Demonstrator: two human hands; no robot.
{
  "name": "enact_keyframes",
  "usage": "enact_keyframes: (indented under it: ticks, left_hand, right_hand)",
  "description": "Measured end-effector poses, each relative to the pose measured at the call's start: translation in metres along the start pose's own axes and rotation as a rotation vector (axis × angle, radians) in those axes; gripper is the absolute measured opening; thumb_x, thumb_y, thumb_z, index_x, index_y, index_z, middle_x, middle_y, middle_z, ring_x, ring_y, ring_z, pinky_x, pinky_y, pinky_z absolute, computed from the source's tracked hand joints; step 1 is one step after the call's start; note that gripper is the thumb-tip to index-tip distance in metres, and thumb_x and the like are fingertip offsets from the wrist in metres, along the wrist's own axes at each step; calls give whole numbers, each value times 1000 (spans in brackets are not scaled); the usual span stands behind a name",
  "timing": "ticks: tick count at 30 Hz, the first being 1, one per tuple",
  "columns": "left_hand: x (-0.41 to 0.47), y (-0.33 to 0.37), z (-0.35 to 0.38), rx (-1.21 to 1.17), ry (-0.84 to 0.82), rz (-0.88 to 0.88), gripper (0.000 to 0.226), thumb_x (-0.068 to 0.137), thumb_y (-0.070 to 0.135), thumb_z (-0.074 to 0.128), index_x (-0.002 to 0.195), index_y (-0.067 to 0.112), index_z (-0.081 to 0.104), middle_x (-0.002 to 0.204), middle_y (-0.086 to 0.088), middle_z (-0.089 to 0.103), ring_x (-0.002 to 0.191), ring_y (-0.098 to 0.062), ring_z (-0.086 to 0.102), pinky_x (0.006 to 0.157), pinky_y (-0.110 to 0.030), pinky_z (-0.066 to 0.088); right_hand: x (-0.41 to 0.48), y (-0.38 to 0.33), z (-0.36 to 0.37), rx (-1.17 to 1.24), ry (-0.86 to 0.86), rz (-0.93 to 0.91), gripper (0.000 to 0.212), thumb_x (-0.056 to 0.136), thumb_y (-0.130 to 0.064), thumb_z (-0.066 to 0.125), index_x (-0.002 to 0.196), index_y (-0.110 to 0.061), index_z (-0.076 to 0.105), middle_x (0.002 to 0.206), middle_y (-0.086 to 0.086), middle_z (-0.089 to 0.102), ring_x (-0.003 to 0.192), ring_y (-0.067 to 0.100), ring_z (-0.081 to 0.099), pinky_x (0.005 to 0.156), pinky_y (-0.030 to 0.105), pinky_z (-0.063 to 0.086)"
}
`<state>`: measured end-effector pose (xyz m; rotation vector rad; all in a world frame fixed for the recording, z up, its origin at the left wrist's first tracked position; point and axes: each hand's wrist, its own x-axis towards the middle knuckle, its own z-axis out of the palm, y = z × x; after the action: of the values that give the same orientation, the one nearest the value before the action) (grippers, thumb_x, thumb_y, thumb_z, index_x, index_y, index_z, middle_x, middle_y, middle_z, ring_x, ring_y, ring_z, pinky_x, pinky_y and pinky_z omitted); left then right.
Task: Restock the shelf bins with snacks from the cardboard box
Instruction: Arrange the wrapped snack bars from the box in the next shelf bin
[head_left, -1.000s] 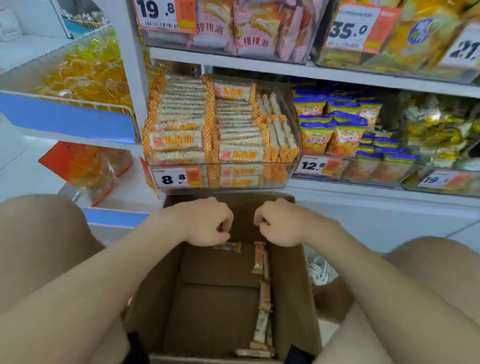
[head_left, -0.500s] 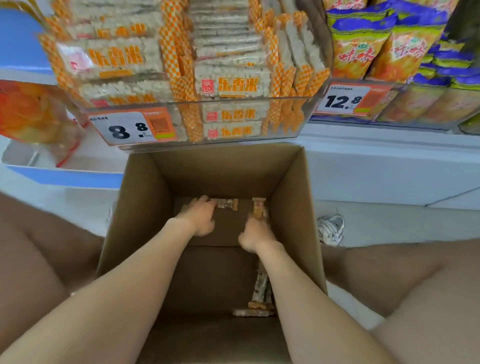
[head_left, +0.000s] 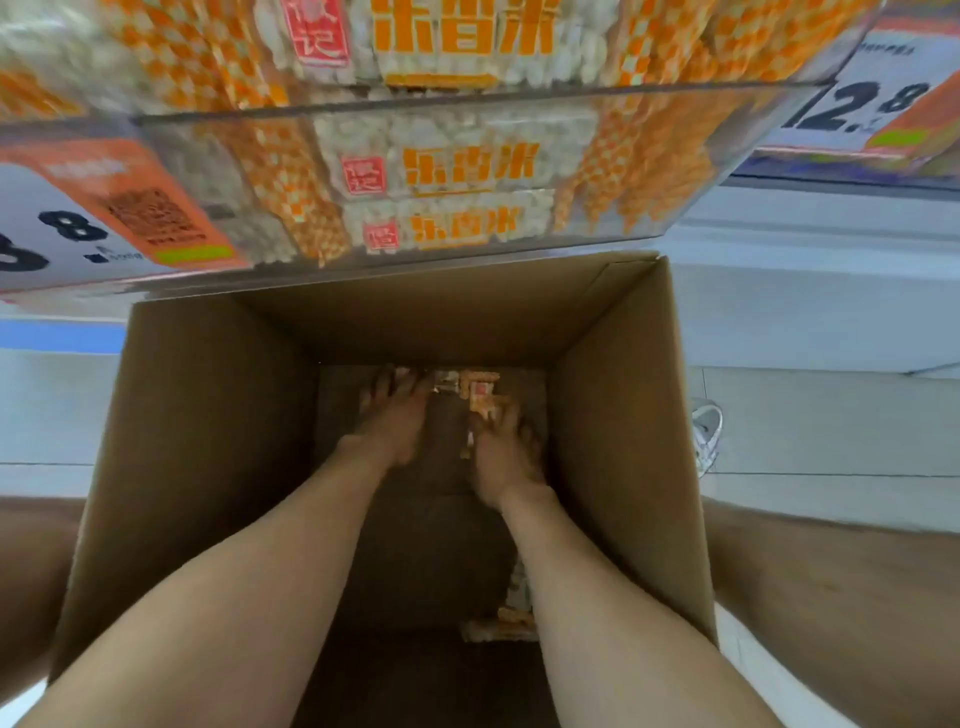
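I'm at the gathering step, reaching into the cardboard box (head_left: 623, 415) at frame centre, left hand (head_left: 395, 421) flat-fingered on the snack packets (head_left: 467, 387), right hand (head_left: 506, 457) too blurred to tell its grip; next I must grasp some and lift them to the shelf bin (head_left: 519, 93) above.

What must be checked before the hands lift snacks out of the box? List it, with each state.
1. Reach: left hand and right hand are at the snack bars, far end: ok.
2. Grip on them: cannot tell, blurred.
3. Top of cardboard box open: ok.
4. Room in the shelf bin: cannot tell; packed against its front.
5. Box emptied: not ok, loose bars lie by the right forearm.
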<state>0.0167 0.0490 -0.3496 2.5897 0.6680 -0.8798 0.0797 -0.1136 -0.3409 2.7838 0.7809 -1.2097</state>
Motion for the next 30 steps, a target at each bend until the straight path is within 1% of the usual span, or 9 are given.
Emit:
enact_keyframes:
  ticks: [4, 7, 10, 13, 16, 20, 25, 28, 30]
  left_hand:
    - [-7, -1, 9, 19, 71, -49, 75, 94, -4, 56, 160, 19, 28, 165, -11, 21, 146, -43, 33, 121, -54, 30]
    - [-13, -5, 13, 50, 120, -46, 73, 92, -6, 57, 155, 20, 34, 162, -10, 31, 141, -38, 44, 115, -49, 37]
    - [-18, -8, 17, 32, 138, -109, 58, 95, -1, 56, 148, 20, 43, 149, -10, 52, 137, -33, 50, 110, -47, 39]
    - [-23, -9, 24, -302, 152, -250, 54, 94, -2, 62, 141, 17, 45, 140, -15, 57, 129, -37, 56, 104, -48, 47]
    - [-31, -10, 28, -625, 192, -368, 49, 93, -1, 68, 137, 16, 57, 132, -15, 64, 125, -36, 59, 102, -41, 49]
    - [-43, -22, 27, -754, 255, -440, 35, 92, 5, 71, 124, 20, 69, 123, -9, 69, 119, -31, 63, 92, -33, 50]
    - [-63, -31, 11, -759, 358, -236, 26, 92, 4, 68, 105, 24, 59, 105, 3, 56, 122, -34, 53, 103, -45, 46]
    - [-77, -31, -7, -735, 396, -21, 27, 90, 1, 69, 98, 25, 61, 100, 6, 63, 104, -22, 60, 91, -40, 49]
    - [-91, -27, -26, -728, 328, 64, 29, 94, 6, 69, 98, 34, 60, 100, 10, 66, 97, -11, 62, 84, -36, 49]
  right_hand:
    - [4, 0, 11, 93, 169, 44, 45, 109, -33, 42, 152, -20, 42, 155, 15, 37, 137, 39, 45, 106, 47, 41]
    - [1, -3, 13, 94, 228, 89, 60, 102, -18, 62, 154, -17, 32, 153, 20, 35, 128, 35, 54, 100, 40, 51]
    - [-1, -8, 9, 193, 217, 116, 82, 96, -3, 68, 158, -23, 19, 154, 20, 34, 134, 37, 52, 100, 41, 52]
    - [4, -12, 7, 374, 192, 193, 99, 92, 2, 70, 164, -24, 7, 157, 19, 36, 138, 39, 51, 104, 46, 52]
    - [7, -12, 6, 385, 171, 216, 105, 93, -4, 73, 166, -23, 1, 150, 16, 50, 137, 37, 53, 105, 46, 51]
    - [7, -16, -1, 453, 183, 183, 100, 89, 1, 73, 164, -23, 11, 144, 15, 55, 132, 37, 56, 102, 45, 53]
    - [-9, -14, -19, 811, 272, 168, 88, 84, 1, 74, 157, -26, 33, 142, 11, 57, 136, 33, 51, 103, 35, 47]
    - [-28, -11, -34, 935, 375, 164, 86, 82, -5, 78, 155, -29, 38, 142, 6, 60, 136, 29, 53, 111, 33, 45]
    - [-45, -10, -45, 1023, 428, 133, 86, 83, -10, 79, 155, -31, 38, 144, 4, 59, 137, 28, 53, 115, 42, 46]
